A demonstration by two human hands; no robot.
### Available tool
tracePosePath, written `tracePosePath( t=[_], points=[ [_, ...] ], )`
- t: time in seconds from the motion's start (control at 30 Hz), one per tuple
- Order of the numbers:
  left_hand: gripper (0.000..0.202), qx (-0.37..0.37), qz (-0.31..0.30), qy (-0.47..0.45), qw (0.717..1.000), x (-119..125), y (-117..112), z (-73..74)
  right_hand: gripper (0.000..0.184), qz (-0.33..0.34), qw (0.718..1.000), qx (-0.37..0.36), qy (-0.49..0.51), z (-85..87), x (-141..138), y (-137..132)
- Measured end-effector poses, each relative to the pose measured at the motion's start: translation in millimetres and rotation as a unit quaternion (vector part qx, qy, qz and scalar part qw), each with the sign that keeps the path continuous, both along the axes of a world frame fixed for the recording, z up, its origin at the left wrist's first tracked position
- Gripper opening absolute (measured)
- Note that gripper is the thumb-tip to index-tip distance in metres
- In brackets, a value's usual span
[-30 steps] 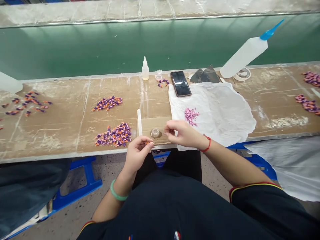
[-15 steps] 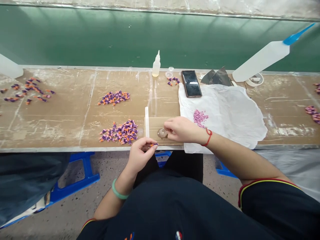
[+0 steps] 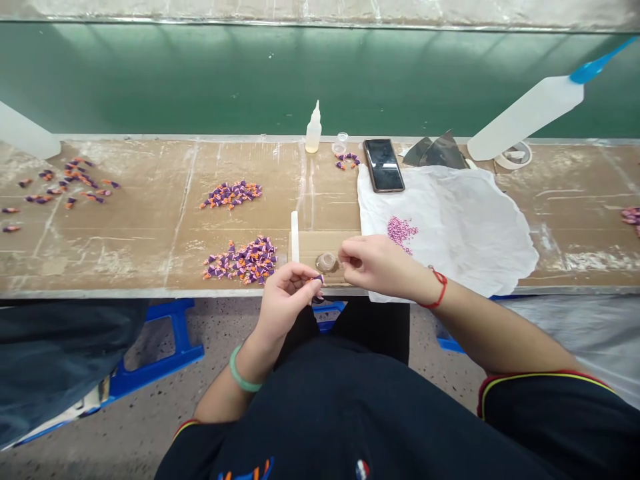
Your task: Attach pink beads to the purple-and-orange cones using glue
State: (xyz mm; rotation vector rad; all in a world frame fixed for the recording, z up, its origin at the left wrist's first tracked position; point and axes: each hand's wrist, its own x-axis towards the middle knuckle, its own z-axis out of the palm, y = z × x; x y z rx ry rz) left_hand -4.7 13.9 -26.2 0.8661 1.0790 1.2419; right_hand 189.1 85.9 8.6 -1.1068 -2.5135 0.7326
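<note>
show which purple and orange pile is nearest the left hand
The large pile just left of the left hand; the others lie farther back or farther off to the side.

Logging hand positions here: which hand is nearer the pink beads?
Right: the right hand is just this side of the pink beads; the left hand is farther, to their left.

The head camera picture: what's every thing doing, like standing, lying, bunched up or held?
Left hand: pinching a small purple piece
Right hand: fingers curled; can't tell if holding anything
Small bottle: upright, some yellowish liquid inside
Large bottle: blue nozzle on
Phone: face up, screen dark
Cloth: spread, wrinkled
Pink beads: loosely heaped
White strip: lying flat
</note>
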Motion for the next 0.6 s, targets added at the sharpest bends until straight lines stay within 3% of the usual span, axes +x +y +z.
tracePosePath(
  t=[0.07, 0.13, 0.2, 0.3, 0.6],
  points=[
    [0.023, -0.005, -0.001, -0.012, 1.0, 3.5, -1.4, 3.8, 0.011, -0.016, 0.992, -0.092, 0.085, 7.2, 0.5, -8.3],
    [0.025, -0.007, 0.0, -0.022, 1.0, 6.2, -4.1, 8.3, 0.01, -0.027, 0.963, -0.205, 0.175, 14.8, -0.1, -17.8],
    [0.025, -0.002, 0.005, -0.033, 0.999, 8.2, -7.8, 13.0, 0.012, -0.034, 0.933, -0.271, 0.233, 21.0, -1.4, -27.3],
    [0.025, 0.017, 0.016, -0.038, 0.999, 11.0, -13.8, 19.4, 0.013, -0.038, 0.922, -0.274, 0.27, 27.0, -3.8, -39.1],
    [0.011, 0.145, 0.03, 0.008, 0.989, 21.6, -27.7, 33.2, 0.016, -0.01, 0.936, -0.207, 0.284, 38.8, 1.4, -55.8]
  ],
)
